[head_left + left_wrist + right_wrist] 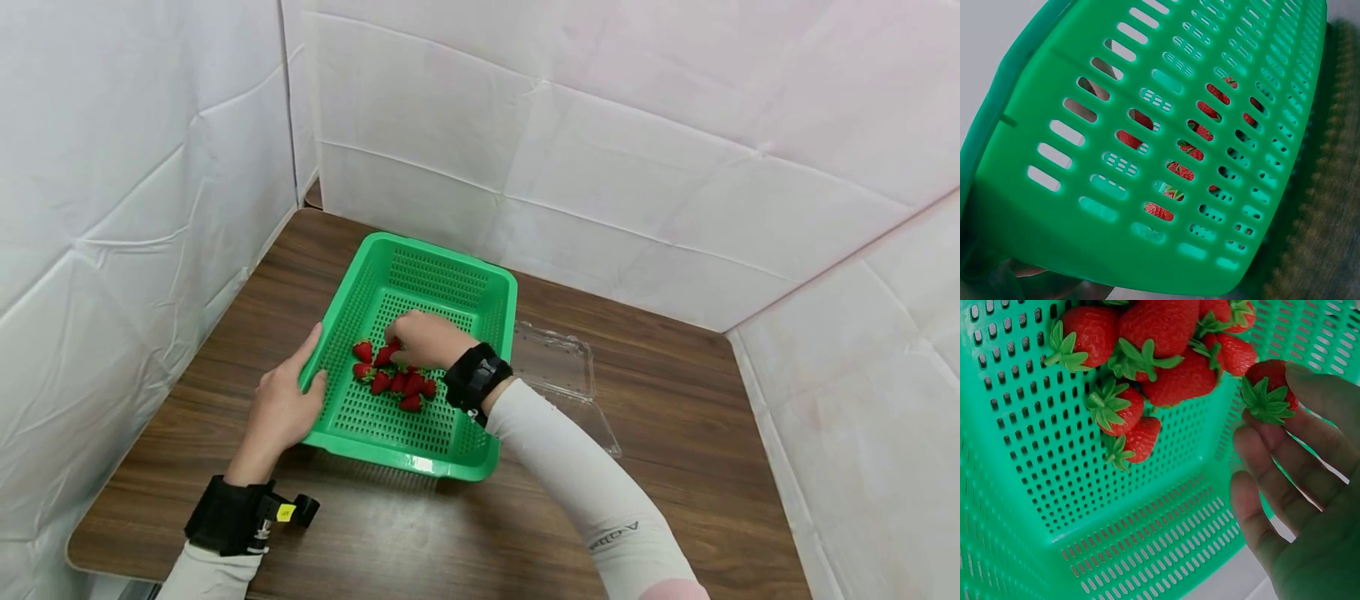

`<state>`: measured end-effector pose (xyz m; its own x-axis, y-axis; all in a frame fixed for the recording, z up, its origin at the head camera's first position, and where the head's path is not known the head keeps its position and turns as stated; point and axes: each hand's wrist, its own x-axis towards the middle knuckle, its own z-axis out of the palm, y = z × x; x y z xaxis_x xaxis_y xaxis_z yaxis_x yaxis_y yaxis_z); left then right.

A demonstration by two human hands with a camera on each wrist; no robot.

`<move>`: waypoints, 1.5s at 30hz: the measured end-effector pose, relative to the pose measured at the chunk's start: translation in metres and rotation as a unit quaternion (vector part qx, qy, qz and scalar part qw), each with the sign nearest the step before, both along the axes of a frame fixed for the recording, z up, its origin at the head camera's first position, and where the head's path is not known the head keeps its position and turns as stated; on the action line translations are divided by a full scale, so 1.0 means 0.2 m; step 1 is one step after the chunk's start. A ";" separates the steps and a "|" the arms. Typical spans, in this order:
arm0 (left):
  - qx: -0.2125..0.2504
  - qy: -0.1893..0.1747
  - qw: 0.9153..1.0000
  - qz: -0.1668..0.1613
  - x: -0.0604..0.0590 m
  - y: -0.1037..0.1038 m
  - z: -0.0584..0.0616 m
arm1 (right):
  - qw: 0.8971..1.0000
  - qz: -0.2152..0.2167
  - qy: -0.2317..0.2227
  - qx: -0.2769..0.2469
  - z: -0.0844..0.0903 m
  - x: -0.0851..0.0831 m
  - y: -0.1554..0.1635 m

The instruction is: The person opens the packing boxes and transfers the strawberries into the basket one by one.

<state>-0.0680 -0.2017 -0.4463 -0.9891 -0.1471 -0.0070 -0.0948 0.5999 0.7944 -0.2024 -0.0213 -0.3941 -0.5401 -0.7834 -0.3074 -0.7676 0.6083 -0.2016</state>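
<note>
A green perforated plastic basket (pixel 453 257) stands on the table, tilted slightly in the head view. My left hand (pixel 283 406) grips its left rim, thumb toward the inside; in the left wrist view the basket wall (pixel 1041 219) hides most of that hand. Inside the basket, my right hand (pixel 431 340) pinches a strawberry (pixel 1270 394) with green leaves between thumb and fingers. Several other strawberries (pixel 380 382) lie loosely grouped on the basket floor, left of and below the right hand. Their red also shows through the wall slots in the left wrist view.
A clear plastic clamshell box (pixel 558 362) lies opened on the table to the right of the basket, partly hidden by the right forearm. The brown wooden table (pixel 675 417) is bounded by white sheeting (pixel 600 167) at the back and sides.
</note>
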 end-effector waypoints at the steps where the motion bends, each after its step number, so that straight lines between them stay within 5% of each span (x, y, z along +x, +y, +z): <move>1: -0.001 0.000 1.000 0.000 0.00 0.00 0.00 | 1.000 0.001 0.004 0.003 -0.01 0.00 -0.01; 12: 0.001 -0.009 1.000 -0.001 0.00 0.00 0.00 | 0.992 0.021 0.110 0.064 -0.12 0.04 -0.10; 23: 0.003 -0.004 1.000 -0.002 0.00 0.00 -0.01 | 0.994 0.002 0.081 0.073 -0.12 0.05 -0.09; 33: 0.004 0.007 1.000 0.005 -0.01 0.00 0.00 | 0.997 -0.068 -0.035 -0.018 0.10 0.15 0.02; 45: 0.005 0.000 1.000 0.006 -0.01 0.01 -0.01 | 0.980 -0.154 -0.027 -0.122 0.29 0.43 0.38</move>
